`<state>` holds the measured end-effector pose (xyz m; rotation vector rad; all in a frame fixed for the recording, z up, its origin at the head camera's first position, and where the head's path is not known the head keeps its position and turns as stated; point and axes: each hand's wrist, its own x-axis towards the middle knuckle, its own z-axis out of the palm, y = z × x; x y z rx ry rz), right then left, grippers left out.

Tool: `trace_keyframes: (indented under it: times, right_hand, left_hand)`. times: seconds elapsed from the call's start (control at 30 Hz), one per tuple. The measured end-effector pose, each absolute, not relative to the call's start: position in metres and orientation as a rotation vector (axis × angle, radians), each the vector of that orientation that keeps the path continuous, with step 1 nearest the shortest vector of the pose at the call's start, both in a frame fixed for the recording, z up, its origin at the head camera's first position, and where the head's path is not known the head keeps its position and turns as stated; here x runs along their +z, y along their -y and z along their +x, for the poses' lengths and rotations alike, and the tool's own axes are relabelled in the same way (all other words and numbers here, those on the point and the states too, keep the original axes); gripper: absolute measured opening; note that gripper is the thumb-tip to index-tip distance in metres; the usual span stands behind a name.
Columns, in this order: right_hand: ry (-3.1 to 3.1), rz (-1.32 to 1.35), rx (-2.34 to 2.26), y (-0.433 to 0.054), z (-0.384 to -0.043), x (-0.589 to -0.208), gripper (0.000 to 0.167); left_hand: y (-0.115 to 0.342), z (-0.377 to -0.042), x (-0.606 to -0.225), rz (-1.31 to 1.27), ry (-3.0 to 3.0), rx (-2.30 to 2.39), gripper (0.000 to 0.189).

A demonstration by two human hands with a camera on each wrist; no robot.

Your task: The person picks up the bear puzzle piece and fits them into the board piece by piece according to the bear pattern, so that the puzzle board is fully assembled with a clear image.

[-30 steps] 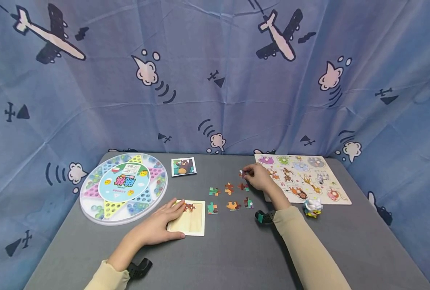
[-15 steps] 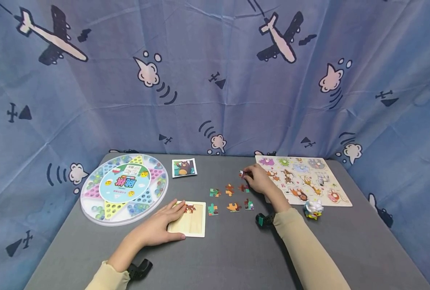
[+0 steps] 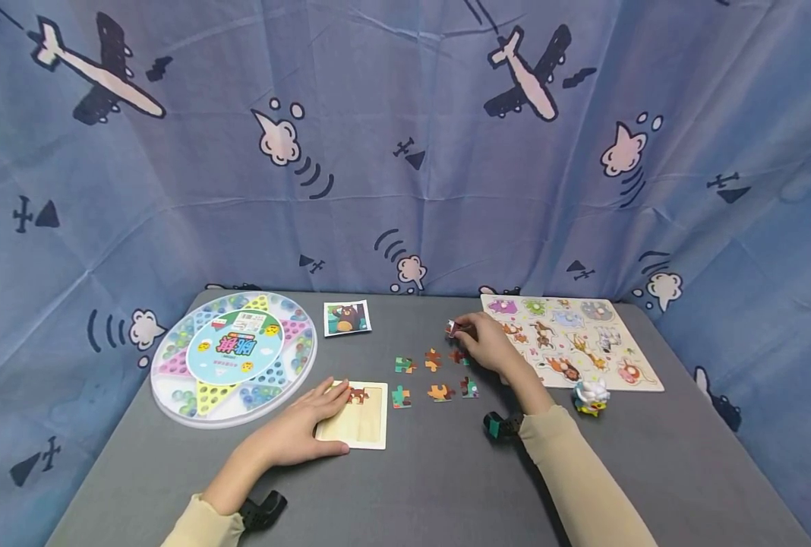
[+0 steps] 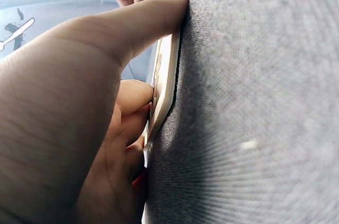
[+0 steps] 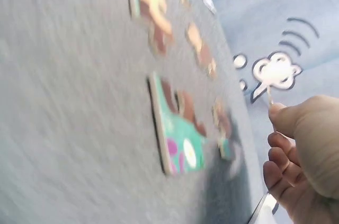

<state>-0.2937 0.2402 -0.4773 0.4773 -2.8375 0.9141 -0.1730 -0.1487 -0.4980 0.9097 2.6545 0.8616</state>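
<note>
A square wooden puzzle tray lies on the table, with a brown puzzle piece in its upper part. My left hand rests on the tray's left side, fingers over the upper left part and thumb along the near edge. In the left wrist view, the thumb lies against the tray's edge. Beyond the loose pieces, my right hand pinches a small jigsaw piece between thumb and fingertips, raised off the table. In the right wrist view that piece shows only as a thin edge.
Several loose jigsaw pieces lie in two rows right of the tray. A bear picture card is behind. A round Chinese checkers board lies left. An animal peg puzzle and a small toy figure are at right.
My right hand has lifted the jigsaw piece slightly and moved a little to the left with it. My left hand stays on the tray.
</note>
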Motion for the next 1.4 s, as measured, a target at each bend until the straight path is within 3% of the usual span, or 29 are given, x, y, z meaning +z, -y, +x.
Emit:
trace_keyframes:
  times: [0.7,1.4]
  right_hand:
    - [2.684,0.688,1.039,-0.169,-0.233,-0.462,0.026]
    - [2.796,0.868,0.98,-0.111,-0.196,-0.485,0.023]
  left_hand:
    - [0.149,-0.175,-0.498,0.92,-2.66,0.85,0.092]
    - [0.149,-0.175,-0.498,0.9,-2.641,0.845,0.092]
